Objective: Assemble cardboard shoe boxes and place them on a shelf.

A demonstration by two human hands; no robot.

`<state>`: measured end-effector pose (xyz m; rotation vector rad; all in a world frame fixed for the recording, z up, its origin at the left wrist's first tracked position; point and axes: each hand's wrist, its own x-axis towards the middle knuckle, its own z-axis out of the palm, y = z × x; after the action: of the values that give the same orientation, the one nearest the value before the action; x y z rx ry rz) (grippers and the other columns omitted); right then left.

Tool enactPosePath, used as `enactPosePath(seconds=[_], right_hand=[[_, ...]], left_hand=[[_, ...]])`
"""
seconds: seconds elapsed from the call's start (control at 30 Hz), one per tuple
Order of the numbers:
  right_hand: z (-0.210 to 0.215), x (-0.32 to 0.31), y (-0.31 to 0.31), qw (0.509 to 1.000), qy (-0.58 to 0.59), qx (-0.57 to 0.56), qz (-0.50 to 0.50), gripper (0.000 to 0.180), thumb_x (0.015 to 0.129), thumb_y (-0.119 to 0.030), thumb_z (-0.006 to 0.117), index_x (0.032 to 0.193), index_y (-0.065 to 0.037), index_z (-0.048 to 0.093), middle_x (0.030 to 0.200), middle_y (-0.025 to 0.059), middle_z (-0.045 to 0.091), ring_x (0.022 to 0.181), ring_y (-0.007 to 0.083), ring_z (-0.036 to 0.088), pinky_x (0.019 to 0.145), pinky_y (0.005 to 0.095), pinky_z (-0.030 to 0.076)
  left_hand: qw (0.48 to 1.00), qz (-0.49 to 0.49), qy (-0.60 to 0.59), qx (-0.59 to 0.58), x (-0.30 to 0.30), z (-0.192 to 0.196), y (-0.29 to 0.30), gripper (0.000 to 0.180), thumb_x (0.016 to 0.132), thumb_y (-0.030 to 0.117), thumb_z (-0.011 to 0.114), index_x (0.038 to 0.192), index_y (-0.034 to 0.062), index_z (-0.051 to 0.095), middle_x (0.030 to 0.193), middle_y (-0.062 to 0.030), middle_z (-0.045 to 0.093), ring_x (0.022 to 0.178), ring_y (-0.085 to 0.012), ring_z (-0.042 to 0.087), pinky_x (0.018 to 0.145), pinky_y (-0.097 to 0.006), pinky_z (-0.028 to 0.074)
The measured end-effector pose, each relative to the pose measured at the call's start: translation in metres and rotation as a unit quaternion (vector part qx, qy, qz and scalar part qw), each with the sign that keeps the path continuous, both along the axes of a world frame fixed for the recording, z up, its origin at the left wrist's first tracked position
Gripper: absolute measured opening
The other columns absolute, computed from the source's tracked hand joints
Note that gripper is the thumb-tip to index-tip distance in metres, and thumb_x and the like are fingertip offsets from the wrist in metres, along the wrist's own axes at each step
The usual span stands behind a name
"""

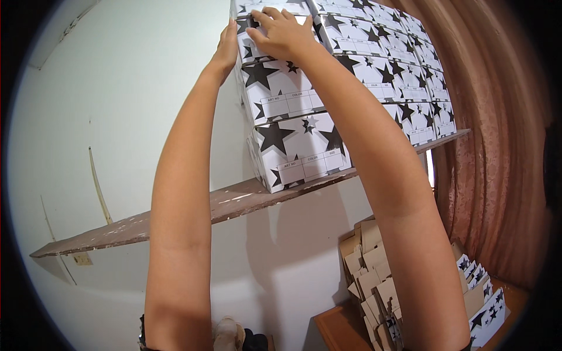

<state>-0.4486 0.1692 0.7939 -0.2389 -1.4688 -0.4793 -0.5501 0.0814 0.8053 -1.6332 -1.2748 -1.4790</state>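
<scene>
White rectangular cardboard box printed with black stars (257, 55) — third level above the brown, pale-flecked wooden shelf (240, 202), lying level in the leftmost column, its front face partly covered, its lower edge running roughly parallel to the shelf. White cardboard box with a dark printed pattern (300, 7) — fourth level above the shelf, resting directly on the starred box; only its lower front shows, the remainder lying beyond view.
</scene>
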Motion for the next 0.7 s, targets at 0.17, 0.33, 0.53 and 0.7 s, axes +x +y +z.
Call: enactPosePath(seconds=[0.17,0.33,0.53,0.7], right_hand=[[-0.007,-0.004,-0.007,1.000,-0.020,-0.011,0.002,0.055,0.084,-0.047,0.033,0.135,-0.026,0.031,0.141,0.0004,0.028,0.131,0.0285,0.022,0.098,0.0683,0.007],[-0.008,-0.017,-0.007,0.999,-0.001,-0.012,0.043,0.055,0.085,-0.048,0.032,0.136,-0.027,0.029,0.144,-0.0005,0.023,0.133,0.0279,0.017,0.098,0.0682,0.004],[-0.005,-0.027,0.011,0.995,0.079,0.017,0.062,0.055,0.084,-0.055,0.032,0.135,-0.033,0.030,0.144,0.0007,0.022,0.133,0.0295,0.015,0.096,0.0697,0.000],[-0.007,-0.025,0.009,0.996,0.067,-0.026,0.052,0.056,0.083,-0.057,0.031,0.135,-0.036,0.029,0.145,0.0015,0.020,0.134,0.0314,0.012,0.096,0.0699,-0.002]], left_hand=[[0.991,-0.087,-0.086,-0.048,-0.009,-0.010,0.009,0.077,0.082,0.068,0.021,0.138,0.0139,0.024,0.138,-0.0106,0.032,0.124,-0.0236,0.033,0.100,-0.041,0.028],[0.973,-0.220,-0.070,-0.027,-0.020,-0.015,0.015,0.072,0.084,0.065,0.027,0.136,0.0149,0.029,0.130,-0.0119,0.041,0.118,-0.0213,0.042,0.094,-0.037,0.038],[0.978,-0.178,-0.088,-0.065,-0.020,-0.023,0.018,0.085,0.076,0.076,0.024,0.134,0.0153,0.033,0.127,-0.0162,0.044,0.116,-0.0287,0.044,0.091,-0.051,0.036],[0.952,-0.118,-0.215,-0.184,-0.013,-0.029,0.010,0.094,0.069,0.082,0.021,0.133,0.0161,0.036,0.128,-0.0168,0.044,0.115,-0.0344,0.042,0.088,-0.062,0.031]])
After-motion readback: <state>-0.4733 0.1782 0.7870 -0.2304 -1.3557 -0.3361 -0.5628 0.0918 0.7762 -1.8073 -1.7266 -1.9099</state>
